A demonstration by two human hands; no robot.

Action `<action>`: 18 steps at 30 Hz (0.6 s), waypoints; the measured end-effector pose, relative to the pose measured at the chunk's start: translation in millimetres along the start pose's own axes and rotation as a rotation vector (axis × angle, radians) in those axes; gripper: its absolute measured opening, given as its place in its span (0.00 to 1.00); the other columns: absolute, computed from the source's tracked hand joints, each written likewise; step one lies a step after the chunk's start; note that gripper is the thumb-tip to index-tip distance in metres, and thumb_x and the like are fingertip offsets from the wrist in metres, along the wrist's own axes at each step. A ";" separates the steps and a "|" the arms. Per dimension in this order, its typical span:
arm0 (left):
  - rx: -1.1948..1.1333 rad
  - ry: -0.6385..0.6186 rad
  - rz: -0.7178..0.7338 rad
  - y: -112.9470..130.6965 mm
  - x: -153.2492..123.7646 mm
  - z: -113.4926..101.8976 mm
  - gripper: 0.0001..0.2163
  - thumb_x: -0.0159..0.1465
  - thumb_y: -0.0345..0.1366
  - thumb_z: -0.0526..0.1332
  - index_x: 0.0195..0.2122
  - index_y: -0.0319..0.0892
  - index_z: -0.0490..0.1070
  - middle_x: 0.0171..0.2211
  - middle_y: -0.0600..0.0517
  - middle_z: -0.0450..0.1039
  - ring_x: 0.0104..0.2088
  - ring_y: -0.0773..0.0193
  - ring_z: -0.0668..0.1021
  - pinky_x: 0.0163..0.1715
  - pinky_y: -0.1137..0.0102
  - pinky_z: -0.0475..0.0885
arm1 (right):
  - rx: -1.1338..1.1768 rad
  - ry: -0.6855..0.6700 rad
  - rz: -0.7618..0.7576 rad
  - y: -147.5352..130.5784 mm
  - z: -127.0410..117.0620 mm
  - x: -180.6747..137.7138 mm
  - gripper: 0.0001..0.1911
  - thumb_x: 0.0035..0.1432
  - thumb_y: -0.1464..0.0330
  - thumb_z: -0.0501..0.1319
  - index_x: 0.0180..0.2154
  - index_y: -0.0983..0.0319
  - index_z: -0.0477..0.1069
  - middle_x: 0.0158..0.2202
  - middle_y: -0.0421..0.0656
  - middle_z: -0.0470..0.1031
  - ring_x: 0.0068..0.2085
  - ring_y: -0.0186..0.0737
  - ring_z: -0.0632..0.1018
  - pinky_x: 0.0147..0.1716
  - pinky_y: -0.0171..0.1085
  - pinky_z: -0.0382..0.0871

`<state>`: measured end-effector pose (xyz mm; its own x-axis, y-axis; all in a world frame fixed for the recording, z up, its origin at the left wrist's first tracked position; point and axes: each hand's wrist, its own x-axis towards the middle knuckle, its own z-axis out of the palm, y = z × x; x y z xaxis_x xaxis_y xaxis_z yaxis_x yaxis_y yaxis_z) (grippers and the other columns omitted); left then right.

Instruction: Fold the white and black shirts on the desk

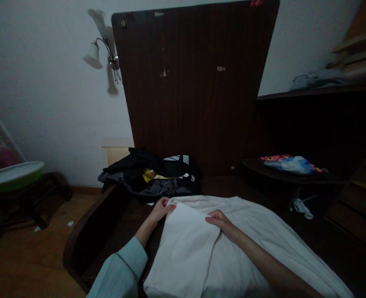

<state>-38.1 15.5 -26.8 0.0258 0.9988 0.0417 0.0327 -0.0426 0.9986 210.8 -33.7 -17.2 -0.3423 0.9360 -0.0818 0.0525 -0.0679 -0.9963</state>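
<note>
A large white cloth [232, 248] lies spread over a dark wooden surface [108, 223], with one part folded over itself toward me. My left hand [161, 207] pinches the far left corner of the cloth, fingers closed on the fabric. My right hand [220, 222] presses on the folded edge near the middle, fingers curled onto the cloth. A light blue sleeve covers my left forearm.
A pile of dark clothes [153, 176] with yellow and white patches sits just beyond the cloth. A tall dark headboard [195, 82] stands behind. A wall lamp [100, 54] hangs at left. A colourful bag [290, 163] rests on a shelf at right. A green basin [13, 176] sits far left.
</note>
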 end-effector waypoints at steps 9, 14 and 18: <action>-0.142 -0.155 -0.073 11.2 -8.1 -5.0 0.18 0.45 0.45 0.66 0.31 0.36 0.72 0.27 0.49 0.74 0.27 0.65 0.74 0.28 0.73 0.65 | 0.099 0.047 0.020 2.2 -4.8 1.5 0.18 0.33 0.57 0.66 0.13 0.64 0.64 0.13 0.36 0.63 0.17 0.28 0.60 0.19 0.31 0.49; -0.181 -0.119 -0.102 12.4 -6.8 -3.7 0.16 0.43 0.45 0.67 0.24 0.36 0.71 0.20 0.53 0.71 0.21 0.70 0.71 0.24 0.75 0.63 | 0.213 0.115 0.011 -7.7 -4.6 -4.2 0.17 0.30 0.58 0.68 0.16 0.63 0.66 0.16 0.37 0.66 0.20 0.31 0.65 0.22 0.33 0.55; -0.213 -0.115 -0.110 15.1 -7.3 -5.5 0.16 0.42 0.45 0.67 0.22 0.36 0.71 0.19 0.54 0.70 0.21 0.71 0.70 0.24 0.75 0.63 | 0.247 0.176 0.013 -10.4 -5.3 -6.0 0.16 0.31 0.59 0.68 0.18 0.62 0.66 0.18 0.37 0.67 0.23 0.34 0.67 0.25 0.34 0.58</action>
<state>-43.3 7.7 -11.8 0.1478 0.9872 -0.0599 -0.1691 0.0849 0.9819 217.3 -36.8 -6.2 -0.1742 0.9785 -0.1102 -0.1809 -0.1418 -0.9732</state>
